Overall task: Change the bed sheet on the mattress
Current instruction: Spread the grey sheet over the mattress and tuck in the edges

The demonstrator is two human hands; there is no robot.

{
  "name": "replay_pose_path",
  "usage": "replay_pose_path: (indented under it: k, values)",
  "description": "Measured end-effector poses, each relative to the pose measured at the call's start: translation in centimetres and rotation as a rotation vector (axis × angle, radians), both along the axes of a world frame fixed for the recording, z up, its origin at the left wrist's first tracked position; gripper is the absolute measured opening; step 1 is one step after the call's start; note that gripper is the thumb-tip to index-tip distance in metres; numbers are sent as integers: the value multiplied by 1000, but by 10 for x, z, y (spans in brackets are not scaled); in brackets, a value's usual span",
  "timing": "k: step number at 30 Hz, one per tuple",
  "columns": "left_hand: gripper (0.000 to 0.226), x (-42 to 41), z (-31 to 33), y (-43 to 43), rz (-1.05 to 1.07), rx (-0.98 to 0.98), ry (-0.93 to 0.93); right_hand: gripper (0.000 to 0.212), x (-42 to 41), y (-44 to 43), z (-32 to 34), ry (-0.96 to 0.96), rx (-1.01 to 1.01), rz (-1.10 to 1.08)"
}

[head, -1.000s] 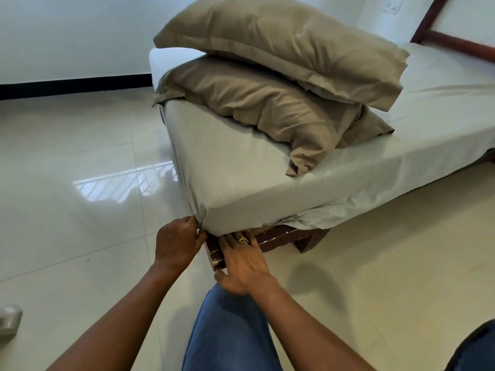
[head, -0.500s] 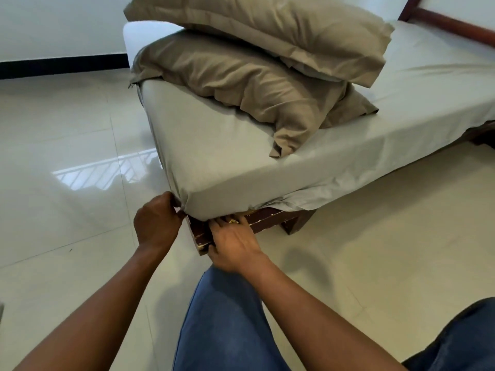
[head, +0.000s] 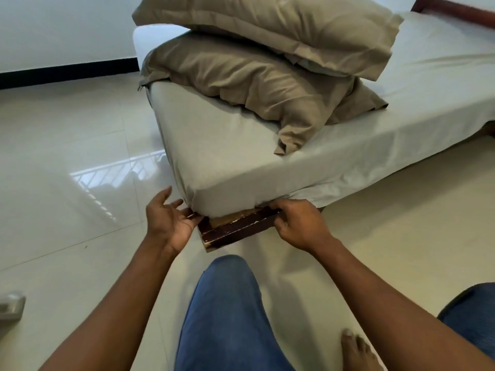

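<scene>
My right hand (head: 300, 223) slid right of the mattress corner (head: 197, 199), grip clamped on the bed sheet (head: 334, 180) hem; left hand (head: 171, 220) opened.

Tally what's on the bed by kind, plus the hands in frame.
Pillows: 2 (upper pillow, lower pillow)
Sheets: 1 (bed sheet)
Hands: 2 (left hand, right hand)
Total: 5
</scene>
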State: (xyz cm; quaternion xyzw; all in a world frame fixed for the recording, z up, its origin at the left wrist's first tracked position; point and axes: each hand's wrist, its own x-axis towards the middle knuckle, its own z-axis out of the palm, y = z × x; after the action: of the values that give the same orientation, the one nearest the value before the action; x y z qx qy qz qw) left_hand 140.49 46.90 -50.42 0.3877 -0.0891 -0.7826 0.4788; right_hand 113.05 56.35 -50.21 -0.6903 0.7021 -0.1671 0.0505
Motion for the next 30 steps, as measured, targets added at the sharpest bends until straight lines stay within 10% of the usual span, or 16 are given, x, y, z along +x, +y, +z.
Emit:
replay_pose_path:
  k: [4, 8, 15, 22, 30]
  values:
    - [59, -9, 1, 26, 127, -15, -146, 30, -11, -8, -9, 109, 57, 13]
    - [14, -33, -13, 70, 248, -214, -983, 46, -23, -23, -26, 261, 233, -29]
    - [43, -129, -26, 69, -525, -1376, -1430, 69, -44, -39, -31, 288, 357, 88]
    - [82, -195, -36, 51, -1098, -1339, -1830, 73, -96, -1, -27, 275, 250, -68]
    - [82, -239, -40, 32, -967, -1347, -1760, 49, -137, -60, -18, 384, 395, 39]
